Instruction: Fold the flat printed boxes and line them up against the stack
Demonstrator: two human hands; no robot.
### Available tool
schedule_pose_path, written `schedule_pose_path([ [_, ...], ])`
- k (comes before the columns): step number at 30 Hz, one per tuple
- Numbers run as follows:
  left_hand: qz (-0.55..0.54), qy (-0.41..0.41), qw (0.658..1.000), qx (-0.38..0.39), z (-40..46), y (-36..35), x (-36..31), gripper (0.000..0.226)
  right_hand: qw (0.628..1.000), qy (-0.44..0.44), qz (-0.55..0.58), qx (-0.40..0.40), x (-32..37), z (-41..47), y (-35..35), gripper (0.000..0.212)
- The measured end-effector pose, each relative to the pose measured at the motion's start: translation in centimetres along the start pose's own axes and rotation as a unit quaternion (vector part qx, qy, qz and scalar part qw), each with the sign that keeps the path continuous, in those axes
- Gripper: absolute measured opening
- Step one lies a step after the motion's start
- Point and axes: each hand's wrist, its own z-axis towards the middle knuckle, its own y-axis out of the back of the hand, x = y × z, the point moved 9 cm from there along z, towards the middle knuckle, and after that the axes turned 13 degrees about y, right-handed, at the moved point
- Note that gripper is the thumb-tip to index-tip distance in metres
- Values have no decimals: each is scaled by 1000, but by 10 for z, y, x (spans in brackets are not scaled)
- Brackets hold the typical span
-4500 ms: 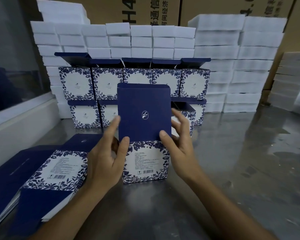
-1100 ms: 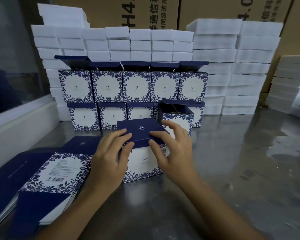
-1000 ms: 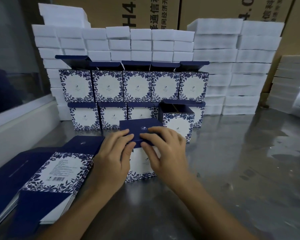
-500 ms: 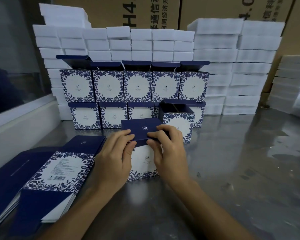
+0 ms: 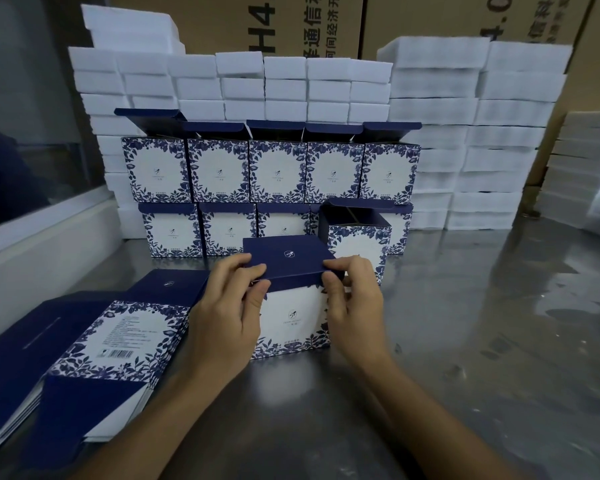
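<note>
Head view: both hands gripped a printed box [image 5: 293, 322] between them.
Left hand [image 5: 222, 315] and right hand [image 5: 355, 306] pinched its navy lid [image 5: 288, 259]; flat boxes [image 5: 118, 336] lay left of the left hand.

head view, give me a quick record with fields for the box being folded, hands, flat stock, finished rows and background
box in work: blue-and-white floral printed cardboard box, upright on the grey metal table, navy lid flap folded down over its top
left hand: pinches the lid's front left corner
right hand: pinches the lid's front right corner
flat stock: pile of flat printed box blanks, left of the box
finished rows: folded printed boxes in two tiers, lids open, one open box in front
background: stacks of white foam blocks
</note>
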Motion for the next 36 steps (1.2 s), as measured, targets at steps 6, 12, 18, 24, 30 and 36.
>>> schedule_pose_path([
  [6,38,-30,999,-17,-5,-1,5,26,994,39,-87,47,5,-8,-6,39],
  [12,211,-65,975,17,-11,-29,15,59,967,26,-109,229,3,-28,-49,79],
  [18,199,54,969,137,-16,-60,51,57,907,-95,-170,373,-45,-50,-62,76],
  [24,204,104,961,155,-2,-79,66,57,917,-129,-163,341,-58,-42,-59,78],
  [30,200,176,941,210,14,-113,83,60,923,-147,-154,320,-73,-29,-56,77],
  [36,266,152,924,230,24,-134,84,56,945,-181,-127,241,-81,-24,-48,57],
])
